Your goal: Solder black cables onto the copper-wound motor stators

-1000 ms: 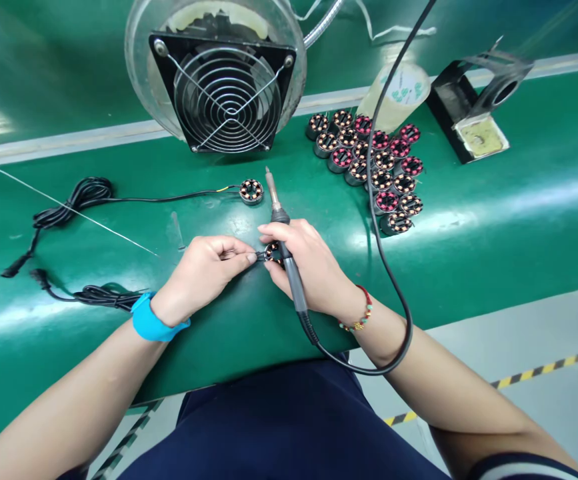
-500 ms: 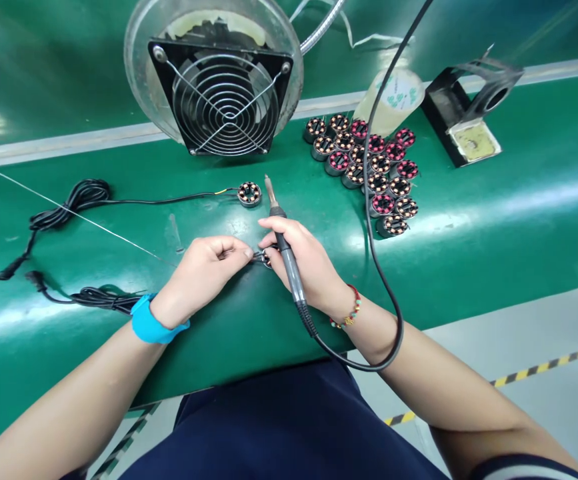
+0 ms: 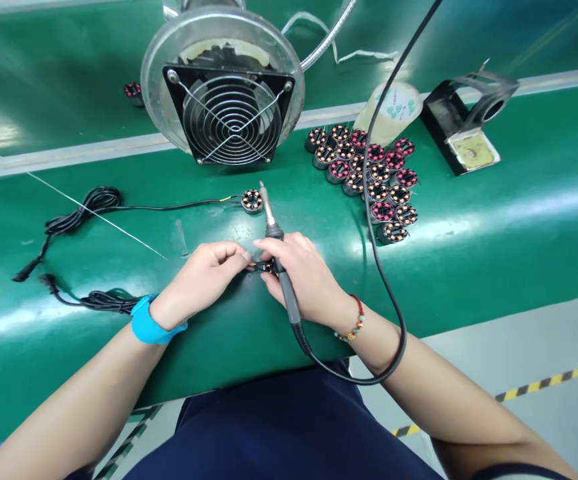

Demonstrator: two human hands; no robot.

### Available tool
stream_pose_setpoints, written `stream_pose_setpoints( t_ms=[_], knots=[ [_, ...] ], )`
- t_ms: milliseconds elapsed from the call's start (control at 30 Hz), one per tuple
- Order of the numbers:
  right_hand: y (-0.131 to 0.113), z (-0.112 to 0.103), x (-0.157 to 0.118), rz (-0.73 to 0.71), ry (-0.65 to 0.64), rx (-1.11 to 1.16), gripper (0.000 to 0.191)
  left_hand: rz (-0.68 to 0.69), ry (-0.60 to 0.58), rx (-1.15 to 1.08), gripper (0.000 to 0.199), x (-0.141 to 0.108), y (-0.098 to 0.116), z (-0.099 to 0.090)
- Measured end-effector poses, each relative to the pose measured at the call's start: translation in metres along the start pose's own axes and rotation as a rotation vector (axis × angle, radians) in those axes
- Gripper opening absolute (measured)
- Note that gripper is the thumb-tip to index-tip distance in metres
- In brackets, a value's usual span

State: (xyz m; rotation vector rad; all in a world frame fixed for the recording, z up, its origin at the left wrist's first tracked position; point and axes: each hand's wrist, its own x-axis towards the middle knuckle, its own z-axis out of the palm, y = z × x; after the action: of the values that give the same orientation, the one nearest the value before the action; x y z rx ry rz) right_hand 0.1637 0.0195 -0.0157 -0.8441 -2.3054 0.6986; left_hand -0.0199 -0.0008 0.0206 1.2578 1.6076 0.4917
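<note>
My right hand [image 3: 303, 273] is closed around a soldering iron [image 3: 287, 293], whose tip points away from me. The same hand's fingers also touch a small motor stator [image 3: 269, 267], mostly hidden behind the iron. My left hand [image 3: 209, 277] pinches the thin wires [image 3: 255, 266] at the stator's left side. Beyond the hands lies another stator [image 3: 252, 201], joined to a black cable [image 3: 169, 207] that leads to a coil on the left. A second bundled cable [image 3: 103, 301] lies beside my left wrist.
A fume fan [image 3: 236, 123] with a wire guard stands at the back. Several stators [image 3: 379, 173] are grouped right of it, before a pale bottle [image 3: 393, 110]. An iron stand [image 3: 443, 123] with a sponge [image 3: 473, 150] is farther right. Solder wire [image 3: 93, 213] stretches across the left.
The view has shifted slightly, so the bench appears lower. The iron has turned a little more upright, its tip now beside the cabled stator in view. Both hands keep their hold.
</note>
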Motion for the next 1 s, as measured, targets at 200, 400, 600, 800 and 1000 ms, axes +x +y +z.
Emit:
stream_pose_setpoints(
  t_ms=[200, 400, 600, 800, 1000],
  knots=[
    [-0.004, 0.009, 0.002, 0.061, 0.105, -0.033, 0.03, 0.073, -0.166, 0.002, 0.03, -0.001, -0.004, 0.001],
    [-0.001, 0.001, 0.008, 0.182, 0.238, 0.114, 0.038, 0.234, 0.098, 0.17, 0.024, 0.009, -0.005, 0.001],
    [0.012, -0.013, 0.001, 0.242, 0.34, 0.157, 0.037, 0.281, 0.271, 0.389, 0.038, 0.031, 0.009, -0.014],
    [0.013, -0.014, 0.001, 0.224, 0.344, 0.15, 0.035, 0.211, 0.053, 0.81, 0.055, 0.035, 0.031, -0.009],
    [0.011, -0.019, 0.005, 0.143, 0.299, 0.112, 0.026, 0.129, 0.188, 0.754, 0.033, 0.031, 0.016, -0.043]
  ],
)
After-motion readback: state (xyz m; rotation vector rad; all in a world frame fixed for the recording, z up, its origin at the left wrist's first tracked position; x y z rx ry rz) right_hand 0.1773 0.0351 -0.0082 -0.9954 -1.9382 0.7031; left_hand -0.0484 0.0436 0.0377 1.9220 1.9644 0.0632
